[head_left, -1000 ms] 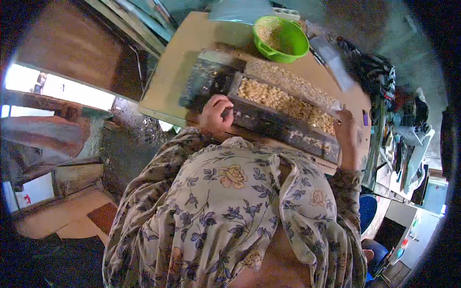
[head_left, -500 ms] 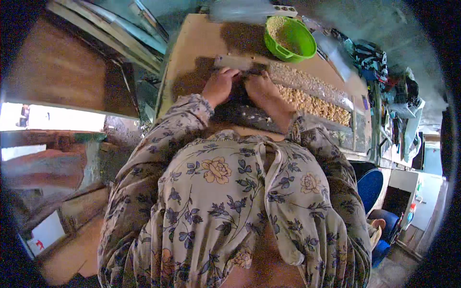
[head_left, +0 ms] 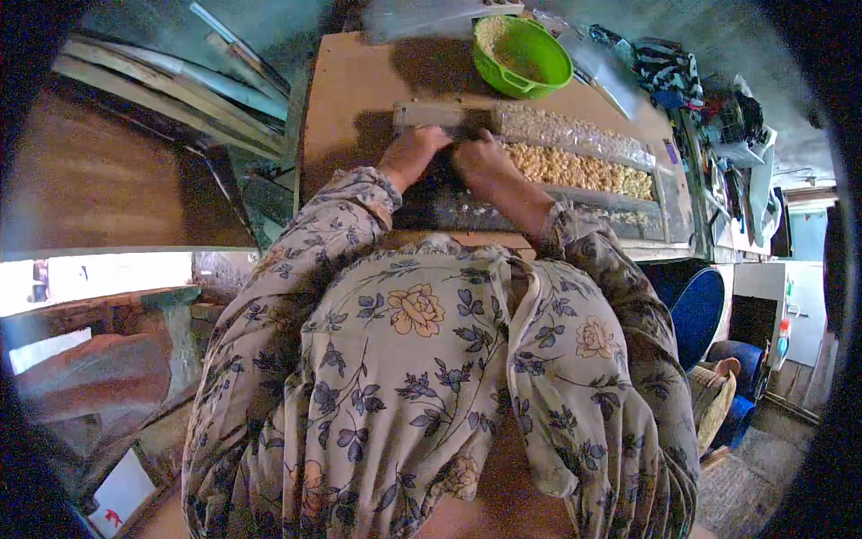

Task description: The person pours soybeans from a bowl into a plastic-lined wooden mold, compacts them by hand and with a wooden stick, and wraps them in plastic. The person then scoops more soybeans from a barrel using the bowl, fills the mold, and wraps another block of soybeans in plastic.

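A long wooden frame (head_left: pixel 602 196) lies on the board, its right part filled with a strip of pale yellow, grain-like pieces (head_left: pixel 575 166). Behind that strip runs a second row of whitish pieces under shiny clear plastic (head_left: pixel 566 128). My left hand (head_left: pixel 417 153) is closed at the left part of the frame, close to a greyish wooden bar (head_left: pixel 426 114). Beside it, my right hand (head_left: pixel 485 166) has curled fingers near the left end of the filled strip. Dark shadow lies between the hands, and whatever the fingers pinch is hidden.
A green plastic basin (head_left: pixel 523 61) with pale grains inside stands at the back of the brown board (head_left: pixel 350 81). Clear plastic sheeting (head_left: pixel 422 16) lies along the far edge. Bags and cloths (head_left: pixel 669 76) are piled at the right, and a blue chair (head_left: pixel 699 305) stands below.
The view has shifted, so the basin and frame appear slightly higher and further left. Both hands stay at the frame's left part, with the right fingers slightly raised.
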Demonstrator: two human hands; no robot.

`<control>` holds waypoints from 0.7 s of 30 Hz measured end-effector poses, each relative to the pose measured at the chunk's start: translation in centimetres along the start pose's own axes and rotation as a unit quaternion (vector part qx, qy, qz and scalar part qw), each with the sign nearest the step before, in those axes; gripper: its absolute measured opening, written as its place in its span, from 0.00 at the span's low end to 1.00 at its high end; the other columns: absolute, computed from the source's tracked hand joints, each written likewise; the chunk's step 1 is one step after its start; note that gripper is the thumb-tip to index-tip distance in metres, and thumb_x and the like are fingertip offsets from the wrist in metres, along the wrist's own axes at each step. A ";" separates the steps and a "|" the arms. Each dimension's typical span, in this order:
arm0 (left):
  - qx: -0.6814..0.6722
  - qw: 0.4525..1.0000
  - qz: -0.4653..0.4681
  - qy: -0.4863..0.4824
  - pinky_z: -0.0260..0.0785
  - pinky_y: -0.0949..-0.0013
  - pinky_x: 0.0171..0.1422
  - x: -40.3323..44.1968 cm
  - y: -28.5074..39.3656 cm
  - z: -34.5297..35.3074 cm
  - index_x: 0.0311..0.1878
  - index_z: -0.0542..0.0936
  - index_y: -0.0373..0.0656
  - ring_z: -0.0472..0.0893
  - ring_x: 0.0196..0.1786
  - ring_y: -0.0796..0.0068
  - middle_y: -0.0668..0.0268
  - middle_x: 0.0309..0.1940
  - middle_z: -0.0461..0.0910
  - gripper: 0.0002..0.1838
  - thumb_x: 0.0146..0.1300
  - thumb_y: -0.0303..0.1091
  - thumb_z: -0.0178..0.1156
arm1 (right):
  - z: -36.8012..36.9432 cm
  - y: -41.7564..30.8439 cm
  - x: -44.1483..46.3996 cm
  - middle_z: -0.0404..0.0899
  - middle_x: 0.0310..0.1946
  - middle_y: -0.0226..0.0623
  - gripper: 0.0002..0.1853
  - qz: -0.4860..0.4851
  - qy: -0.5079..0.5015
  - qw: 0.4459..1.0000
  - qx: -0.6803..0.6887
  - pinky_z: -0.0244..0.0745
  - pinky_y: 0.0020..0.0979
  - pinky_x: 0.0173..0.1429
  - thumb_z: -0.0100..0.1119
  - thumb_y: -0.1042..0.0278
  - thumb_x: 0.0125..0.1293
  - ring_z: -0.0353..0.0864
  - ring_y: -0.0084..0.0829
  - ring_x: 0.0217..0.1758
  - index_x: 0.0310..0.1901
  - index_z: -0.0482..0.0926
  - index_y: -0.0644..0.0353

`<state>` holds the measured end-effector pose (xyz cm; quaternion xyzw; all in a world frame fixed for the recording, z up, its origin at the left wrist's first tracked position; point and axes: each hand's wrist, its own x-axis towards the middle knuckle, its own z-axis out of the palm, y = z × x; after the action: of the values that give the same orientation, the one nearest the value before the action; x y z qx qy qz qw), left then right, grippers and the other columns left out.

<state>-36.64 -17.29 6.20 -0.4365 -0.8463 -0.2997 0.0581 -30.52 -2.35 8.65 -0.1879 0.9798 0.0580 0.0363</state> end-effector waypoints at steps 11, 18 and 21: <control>0.049 0.994 0.073 -0.063 0.68 0.67 0.46 0.9 -0.6 0.5 0.33 0.78 0.39 0.75 0.39 0.62 0.59 0.31 0.75 0.09 0.49 0.28 0.50 | -1.7 -3.0 -3.9 0.72 0.31 0.44 0.07 0.002 0.050 0.999 0.009 0.68 0.39 0.44 0.50 0.71 0.47 0.74 0.41 0.36 0.27 0.76 0.65; 0.129 0.984 0.098 -0.077 0.68 0.65 0.44 1.0 -0.2 -0.2 0.28 0.77 0.40 0.74 0.38 0.60 0.57 0.30 0.74 0.07 0.49 0.28 0.49 | -0.8 -3.9 -4.7 0.71 0.25 0.43 0.06 -0.029 0.046 0.996 -0.073 0.68 0.37 0.35 0.49 0.72 0.46 0.74 0.36 0.31 0.24 0.75 0.64; 0.155 0.977 0.115 -0.096 0.68 0.64 0.43 1.1 -0.2 -0.1 0.25 0.76 0.41 0.74 0.37 0.60 0.58 0.28 0.73 0.06 0.48 0.28 0.49 | -0.2 -4.0 -5.0 0.70 0.23 0.40 0.06 -0.043 0.057 0.993 -0.093 0.68 0.36 0.35 0.50 0.71 0.46 0.74 0.34 0.28 0.24 0.75 0.63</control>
<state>-37.54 -16.65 6.61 -0.5430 -0.8284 -0.1134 0.0777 -24.41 -4.28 8.86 -0.2351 0.9618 0.1362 -0.0342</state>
